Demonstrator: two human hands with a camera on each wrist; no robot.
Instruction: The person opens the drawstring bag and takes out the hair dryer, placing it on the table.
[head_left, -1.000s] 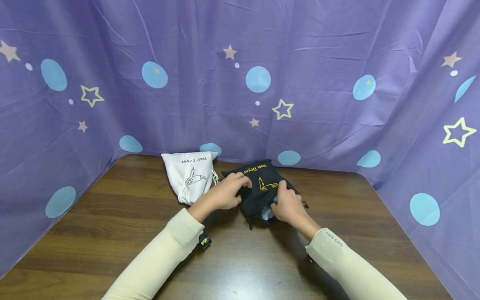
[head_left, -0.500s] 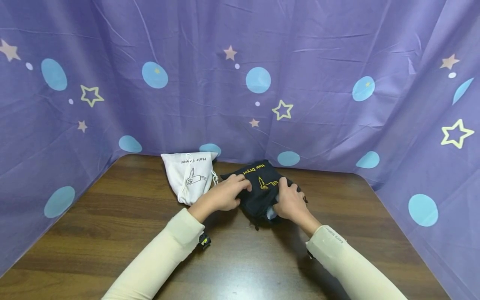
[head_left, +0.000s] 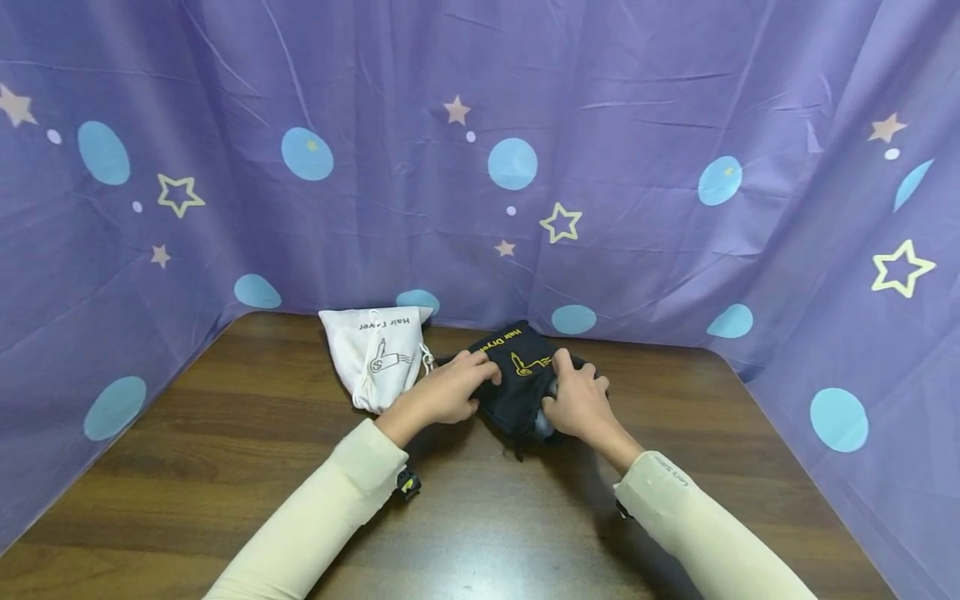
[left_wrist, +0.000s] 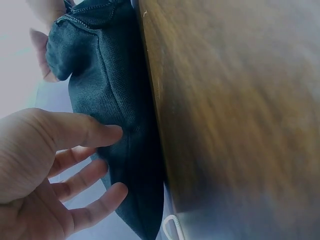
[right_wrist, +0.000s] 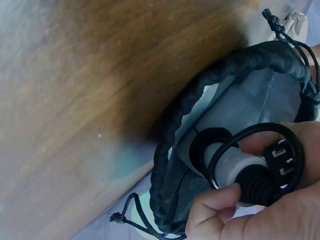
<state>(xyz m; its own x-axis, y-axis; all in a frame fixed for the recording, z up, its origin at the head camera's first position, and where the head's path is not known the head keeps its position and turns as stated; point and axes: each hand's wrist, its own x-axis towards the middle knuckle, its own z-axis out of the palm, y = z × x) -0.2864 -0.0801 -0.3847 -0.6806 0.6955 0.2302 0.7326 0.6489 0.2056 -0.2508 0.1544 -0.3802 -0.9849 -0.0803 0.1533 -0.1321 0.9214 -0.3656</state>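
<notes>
A black drawstring bag (head_left: 510,396) with yellow "Hair Dryer" lettering lies on the table toward the back. My left hand (head_left: 450,387) is at its left side, fingers loosely bent. In the left wrist view its thumb (left_wrist: 102,134) is against the black cloth or just beside it; I cannot tell which. At the bag's mouth, my right hand (head_left: 581,404) grips the end of a grey hair dryer (right_wrist: 234,164). A looped black cord and plug (right_wrist: 281,161) lie by that hand's fingers. Most of the dryer is hidden inside the bag.
A white drawstring bag (head_left: 382,358) printed "Hair Dryer" lies left of the black one, close to my left wrist. The brown wooden table (head_left: 225,467) meets a purple curtain (head_left: 420,208) behind the bags.
The black bag's printed face has shifted slightly left and its mouth slightly right. My right fingers have spread further over its right side. My left hand stays almost in place.
</notes>
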